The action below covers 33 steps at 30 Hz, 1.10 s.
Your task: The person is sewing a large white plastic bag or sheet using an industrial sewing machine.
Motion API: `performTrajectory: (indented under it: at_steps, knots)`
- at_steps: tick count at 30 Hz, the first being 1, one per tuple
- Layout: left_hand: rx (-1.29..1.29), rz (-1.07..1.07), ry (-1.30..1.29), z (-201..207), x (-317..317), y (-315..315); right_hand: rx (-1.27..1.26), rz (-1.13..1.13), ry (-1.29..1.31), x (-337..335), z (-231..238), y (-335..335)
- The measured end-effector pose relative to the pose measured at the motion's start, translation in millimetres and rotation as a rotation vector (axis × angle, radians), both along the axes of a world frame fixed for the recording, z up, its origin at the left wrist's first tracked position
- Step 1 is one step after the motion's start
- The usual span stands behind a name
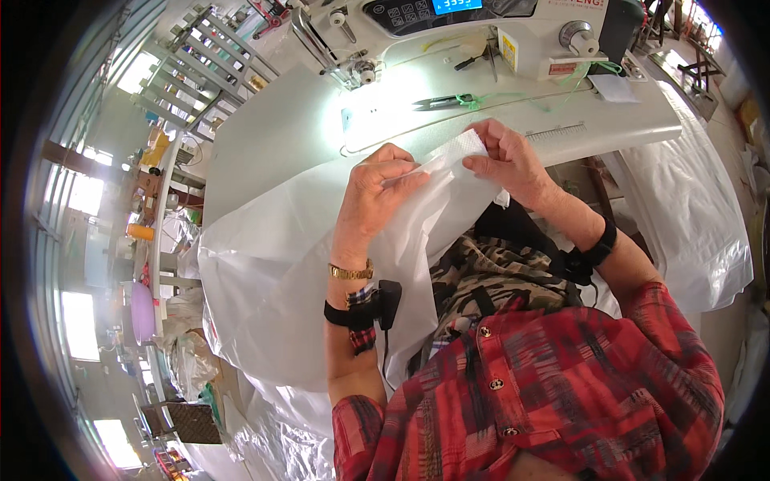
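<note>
A large sheet of thin white plastic-like material [273, 240] spreads over the table's near edge and hangs across my lap. My left hand [377, 188] pinches its upper edge between thumb and fingers. At the other end of a folded, textured white strip, my right hand [509, 160] grips the same sheet's corner. Both hands are raised just in front of the sewing machine [473, 36], whose lit needle area [367, 76] lies beyond my left hand. Thread snips [443, 103] with a green cord rest on the machine bed, beyond the hands.
The white sewing table [265, 136] extends to both sides. More white sheeting [682, 216] is heaped at the right. A small screwdriver [469, 62] lies under the machine arm. A metal rack [208, 64] stands at the far left, near shelves with a purple roll [143, 313].
</note>
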<state>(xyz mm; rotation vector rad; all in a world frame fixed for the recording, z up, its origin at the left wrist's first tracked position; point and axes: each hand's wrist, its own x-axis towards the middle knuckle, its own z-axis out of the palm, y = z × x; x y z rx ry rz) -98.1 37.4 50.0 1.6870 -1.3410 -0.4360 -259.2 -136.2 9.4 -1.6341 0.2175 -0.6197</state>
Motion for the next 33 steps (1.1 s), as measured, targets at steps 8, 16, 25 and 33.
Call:
performTrajectory:
  at_steps: [8,16,25,33]
  knots:
    - [-0.164,-0.062,0.039,25.7,-34.1,0.9,0.009,0.101,-0.063,1.8,14.0,18.7]
    - [-0.161,0.033,-0.024,26.2,-36.8,6.1,-0.321,0.035,-0.095,-8.2,25.6,28.1]
    - [-0.162,0.052,0.052,27.6,-42.4,9.1,-0.219,0.239,-0.043,-24.2,45.9,22.7]
    - [-0.149,0.042,-0.002,32.4,-50.2,12.0,-0.481,0.084,-0.071,-22.4,50.8,32.1]
